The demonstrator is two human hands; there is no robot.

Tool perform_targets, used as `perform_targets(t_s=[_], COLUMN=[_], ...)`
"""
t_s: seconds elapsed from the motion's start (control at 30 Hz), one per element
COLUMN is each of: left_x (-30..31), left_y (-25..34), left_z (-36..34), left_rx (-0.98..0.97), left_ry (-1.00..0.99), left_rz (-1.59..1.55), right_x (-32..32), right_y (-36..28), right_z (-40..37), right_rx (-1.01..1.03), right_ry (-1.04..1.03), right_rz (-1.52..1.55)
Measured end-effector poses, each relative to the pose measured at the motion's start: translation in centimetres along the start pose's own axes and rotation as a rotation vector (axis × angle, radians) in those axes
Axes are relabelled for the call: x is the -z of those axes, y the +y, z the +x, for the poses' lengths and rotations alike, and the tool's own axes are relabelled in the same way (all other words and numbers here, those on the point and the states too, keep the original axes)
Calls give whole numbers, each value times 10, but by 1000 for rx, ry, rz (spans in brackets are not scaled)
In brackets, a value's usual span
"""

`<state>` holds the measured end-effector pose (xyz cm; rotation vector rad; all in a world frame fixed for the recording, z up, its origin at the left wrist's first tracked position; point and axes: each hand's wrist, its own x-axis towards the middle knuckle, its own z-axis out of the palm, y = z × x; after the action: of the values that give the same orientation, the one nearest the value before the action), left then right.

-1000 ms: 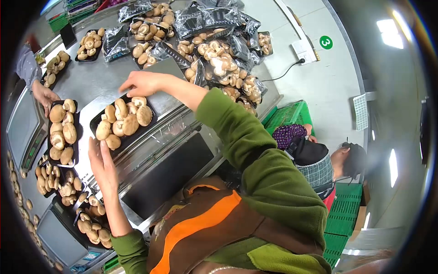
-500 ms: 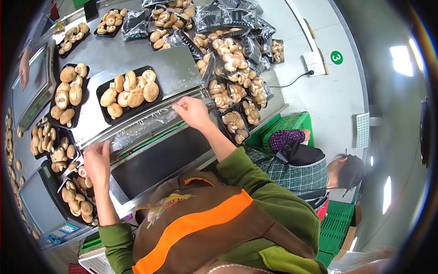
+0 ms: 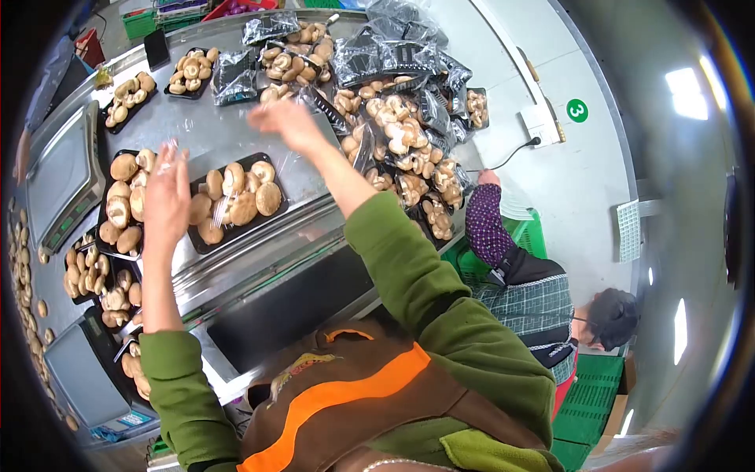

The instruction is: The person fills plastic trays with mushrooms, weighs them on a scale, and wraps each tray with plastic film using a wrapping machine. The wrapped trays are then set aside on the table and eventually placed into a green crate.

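Note:
A black tray of mushrooms (image 3: 242, 200) sits on the steel wrapping surface in front of me, with faint glints of clear cling film (image 3: 222, 214) over it. My left hand (image 3: 167, 197) is raised at the tray's left side, its fingertips pinched together on the film. Beyond the tray's far edge, my right hand (image 3: 287, 126) has its fingers drawn together on the film's other side, though the grip itself is partly blurred. Another filled mushroom tray (image 3: 118, 208) lies just left of my left hand and is partly hidden by it.
A scale (image 3: 64, 185) stands at the left near more mushroom trays. Wrapped mushroom packs (image 3: 401, 130) are heaped on the right. A phone (image 3: 156, 49) lies at the far edge. A co-worker (image 3: 535, 295) bends beside a green crate (image 3: 528, 240) on the right.
Both my hands have moved away from my body, from the film at the roller to beyond the tray, drawing the film over the mushrooms. The co-worker's arm has reached toward the wrapped packs.

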<state>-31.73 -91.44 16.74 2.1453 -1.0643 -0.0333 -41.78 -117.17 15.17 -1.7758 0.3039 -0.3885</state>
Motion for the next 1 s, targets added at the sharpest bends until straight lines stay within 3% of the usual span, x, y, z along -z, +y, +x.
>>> perform_targets(t_s=[0.03,0.07,0.17,0.27,0.33,0.4,0.47,0.5,0.53,0.57,0.67,0.7,0.8,0.87,0.9,0.93,1.0], left_x=[-13,-12,-7,6,13,3,3,7,13,8,-4,-8,-11,-5,0,17,34], left_y=[-9,-1,11,31,38,10,-9,-10,-7,-14,-17,-14,22,23,18,40,56], left_z=[-4,-8,-20,-19,-19,-32,-51,-61,-71,-81,-89,-89,-93,-111,-124,-132,-155], left_rx=[63,229,145,223,400,417,367,503,642,600,593,587,453,550,528,677,830], left_ry=[-69,-217,-141,-167,-129,-79,-25,-98,-175,-168,-51,-53,338,195,88,5,-145], left_rz=[147,68,127,133,-78,-163,-393,-467,-539,-683,-563,-563,-439,-544,-590,-741,-803], right_x=[-6,-13,-16,-12,-8,-3,8,12,14,13,6,-1,-7,-11,-10,-10,-18], right_y=[16,19,14,3,-3,-7,-10,-10,-5,0,1,1,-19,-24,-33,-45,-63], right_z=[-3,-11,-26,-20,-18,-23,-40,-53,-69,-80,-97,-102,-126,-161,-180,-198,-233], right_rx=[-91,-185,-190,-195,-180,-166,-598,-589,-574,-555,-482,-402,-370,-379,-487,-588,-654], right_ry=[-41,-84,-60,-109,-182,-253,-345,-341,-290,-241,-179,-55,68,111,103,97,130], right_rz=[-35,-69,-302,-367,-437,-510,-314,-317,-87,142,151,46,-101,-40,172,388,372])
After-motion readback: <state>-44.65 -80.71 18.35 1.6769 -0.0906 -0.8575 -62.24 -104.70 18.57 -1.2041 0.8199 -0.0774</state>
